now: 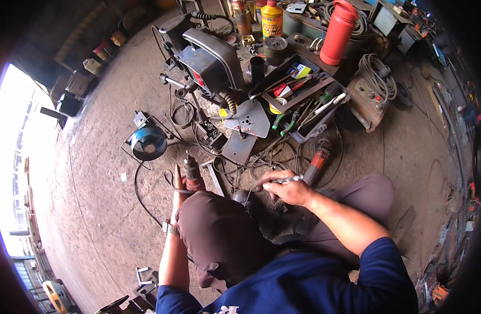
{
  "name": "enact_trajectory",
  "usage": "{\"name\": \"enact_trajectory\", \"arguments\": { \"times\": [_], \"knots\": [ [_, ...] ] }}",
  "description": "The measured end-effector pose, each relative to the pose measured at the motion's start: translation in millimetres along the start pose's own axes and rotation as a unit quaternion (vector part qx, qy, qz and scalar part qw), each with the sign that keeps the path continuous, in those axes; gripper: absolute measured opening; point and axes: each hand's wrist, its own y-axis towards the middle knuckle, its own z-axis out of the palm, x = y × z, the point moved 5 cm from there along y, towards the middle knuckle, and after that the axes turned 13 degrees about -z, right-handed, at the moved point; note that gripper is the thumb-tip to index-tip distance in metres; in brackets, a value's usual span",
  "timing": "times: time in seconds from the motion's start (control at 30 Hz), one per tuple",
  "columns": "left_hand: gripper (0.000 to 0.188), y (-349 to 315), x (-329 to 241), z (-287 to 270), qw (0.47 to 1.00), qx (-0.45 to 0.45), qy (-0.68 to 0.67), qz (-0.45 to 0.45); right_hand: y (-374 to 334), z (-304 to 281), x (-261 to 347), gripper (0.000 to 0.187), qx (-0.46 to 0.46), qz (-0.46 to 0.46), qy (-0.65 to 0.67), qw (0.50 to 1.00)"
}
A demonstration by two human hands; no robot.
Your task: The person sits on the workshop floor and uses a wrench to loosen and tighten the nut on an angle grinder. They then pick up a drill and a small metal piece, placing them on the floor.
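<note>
My left hand (pixel 178 189) is beside my left knee, seen edge-on, with a finger stretched along a red power drill (pixel 193 183). It seems to hold the drill's body; the knee hides the grip and part of the hand. The drill's metal chuck points away from me. A dark cable loops beside this hand. In front of my right knee, my right hand (pixel 290 191) is closed around a silver drill bit (pixel 284 179), which lies across the fingers. Beyond that hand is a red angle grinder (pixel 317 162).
Tangled cables (pixel 235 170) cover the floor ahead, near grey metal plates (pixel 239 147) and a hammer (pixel 214 178). A blue round-mouthed device (pixel 148 142) stands left. Farther off are a large machine head (pixel 209 60), a tool tray (pixel 303 99), a red flask (pixel 339 34) and a yellow bottle (pixel 272 20).
</note>
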Motion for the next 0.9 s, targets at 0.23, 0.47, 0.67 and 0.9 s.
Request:
{"name": "enact_trajectory", "arguments": {
  "times": [0.23, 0.47, 0.67, 0.9],
  "knots": [
    [0.121, -29, -144, 22, 0.982, 0.129, 0.006, 0.140, -2, -1, 16, 0.034, -0.057, -0.056, -0.006, 0.997],
    [0.129, -71, -247, 64, 0.962, 0.158, 0.116, 0.192, 11, 0, 38, 0.036, -0.084, -0.157, -0.061, 0.982],
    [0.132, -110, -230, 132, 0.964, 0.173, -0.001, 0.202, 5, 4, 32, 0.039, -0.133, -0.103, 0.167, 0.972],
    [0.130, -119, -165, 185, 0.966, 0.184, -0.080, 0.163, -42, 3, 15, 0.042, -0.179, -0.002, 0.138, 0.974]
  ]
}}
